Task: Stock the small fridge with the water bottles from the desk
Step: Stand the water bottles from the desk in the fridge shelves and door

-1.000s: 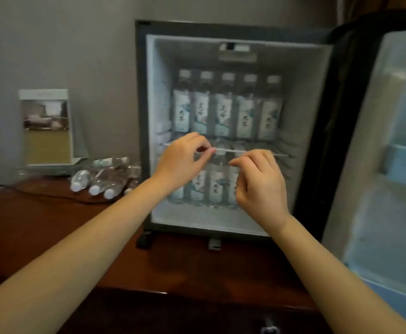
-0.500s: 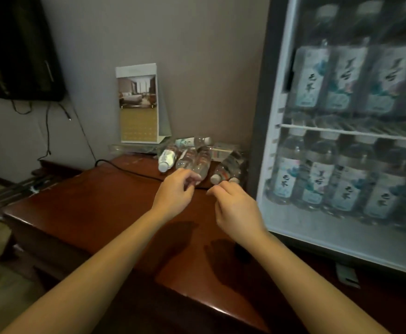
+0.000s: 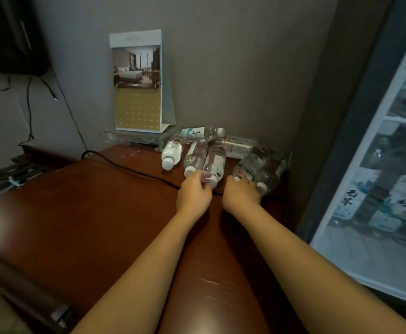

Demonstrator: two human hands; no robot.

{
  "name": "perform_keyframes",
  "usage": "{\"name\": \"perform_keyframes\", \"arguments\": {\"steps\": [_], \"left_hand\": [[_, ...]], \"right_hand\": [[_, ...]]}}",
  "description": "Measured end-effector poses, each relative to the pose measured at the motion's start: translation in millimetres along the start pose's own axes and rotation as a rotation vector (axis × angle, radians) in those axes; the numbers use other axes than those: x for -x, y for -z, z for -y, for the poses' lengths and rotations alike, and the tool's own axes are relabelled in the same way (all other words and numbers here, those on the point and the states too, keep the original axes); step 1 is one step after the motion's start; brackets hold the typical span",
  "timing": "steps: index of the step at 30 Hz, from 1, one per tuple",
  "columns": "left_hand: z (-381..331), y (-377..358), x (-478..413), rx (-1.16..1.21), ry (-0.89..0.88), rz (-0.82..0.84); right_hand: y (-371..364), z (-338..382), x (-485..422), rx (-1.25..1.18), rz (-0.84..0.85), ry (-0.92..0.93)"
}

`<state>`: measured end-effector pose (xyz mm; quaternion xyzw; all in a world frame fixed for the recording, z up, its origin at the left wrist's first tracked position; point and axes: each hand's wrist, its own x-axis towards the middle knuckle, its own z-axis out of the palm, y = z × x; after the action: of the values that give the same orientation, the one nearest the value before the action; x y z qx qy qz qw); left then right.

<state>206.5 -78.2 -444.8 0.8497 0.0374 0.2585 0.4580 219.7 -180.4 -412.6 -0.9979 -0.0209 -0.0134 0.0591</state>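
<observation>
Left hand and right hand meet the water bottles lying far right on the counter, beside the open fridge; grips cannot be told. Grasping bodies, not caps, looks surest

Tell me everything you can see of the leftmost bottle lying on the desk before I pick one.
The leftmost bottle is clear plastic with a white cap screwed on and a pale label round its body. It lies on its side on the brown desk, cap towards the camera, base towards the calendar. A second bottle lies close on its right; I cannot tell whether they touch. Neither hand touches it; the left hand is at the neighbouring caps.
</observation>
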Motion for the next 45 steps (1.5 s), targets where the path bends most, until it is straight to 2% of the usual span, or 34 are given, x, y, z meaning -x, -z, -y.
{"name": "perform_keyframes", "arguments": {"steps": [4,8,12,14,17,19,22,26,28,32,36,41,45], "left_hand": [[1,9,-6,0.043,-0.029,-0.101],[-4,12,-2,-0.016,-0.116,-0.066],[-8,17,0,-0.047,-0.131,-0.077],[-10,17,3,-0.066,-0.148,-0.061],[-10,16,5,-0.091,-0.157,-0.026],[-10,15,5,-0.119,-0.157,-0.013],[-7,17,6,-0.137,-0.108,0.003],[-1,21,5,-0.113,-0.030,-0.018],[0,22,4,-0.117,-0.026,-0.018],[-3,21,5,-0.146,-0.053,0.021],[-4,20,6,-0.152,-0.076,0.039],[-5,17,9,-0.158,-0.133,0.099],[-4,13,9,-0.095,-0.199,0.169]], "right_hand": [[-8,8,-18,-0.022,0.006,-0.056],[-12,9,-24,-0.121,-0.056,-0.116],[-14,12,-17,-0.217,-0.141,-0.119],[-11,14,-11,-0.249,-0.242,-0.095],[10,20,-7,-0.217,-0.503,-0.011],[29,28,-6,-0.222,-0.589,0.060],[40,34,-4,-0.169,-0.510,0.091],[20,20,-11,-0.064,-0.120,-0.044],[6,14,-13,-0.015,-0.052,-0.086],[-7,12,-14,0.078,-0.059,-0.116],[-10,6,-13,0.017,-0.098,-0.085],[6,2,-5,-0.211,-0.355,-0.057],[35,1,8,-0.310,-0.448,-0.006]]}}
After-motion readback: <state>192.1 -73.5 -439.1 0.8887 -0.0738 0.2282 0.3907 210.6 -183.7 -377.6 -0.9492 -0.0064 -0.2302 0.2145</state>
